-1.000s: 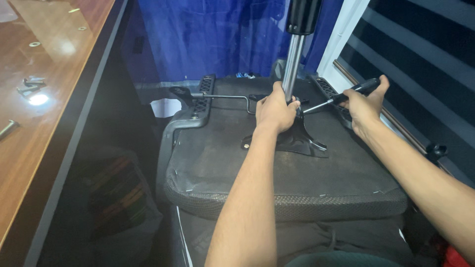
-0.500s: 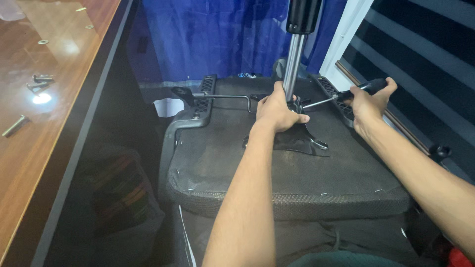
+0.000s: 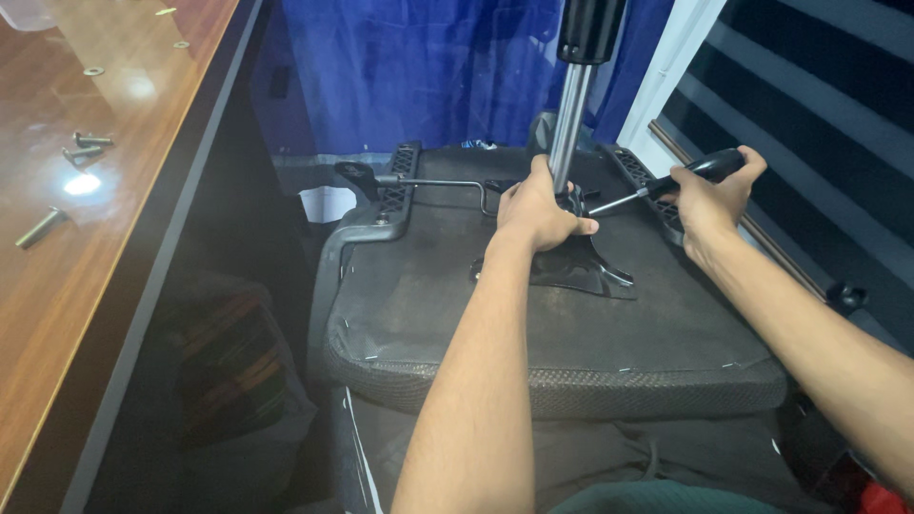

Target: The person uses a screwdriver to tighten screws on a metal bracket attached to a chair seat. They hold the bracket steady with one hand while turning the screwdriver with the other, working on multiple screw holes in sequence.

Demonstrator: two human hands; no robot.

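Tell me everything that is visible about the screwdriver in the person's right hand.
The screwdriver has a thick black handle and a thin, shiny metal shaft. The right hand wraps around the handle. The tool lies nearly level, handle slightly higher, shaft pointing left toward the black metal plate at the foot of the chrome column on the upturned chair seat. The left hand hides its tip, so the tip type cannot be told.

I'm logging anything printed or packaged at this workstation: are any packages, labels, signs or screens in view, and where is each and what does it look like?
None that can be made out: no package, label, sign or screen shows.
In view are only the upturned chair seat, the left hand at the metal column, the right hand on a screwdriver, and loose bolts on the wooden table.
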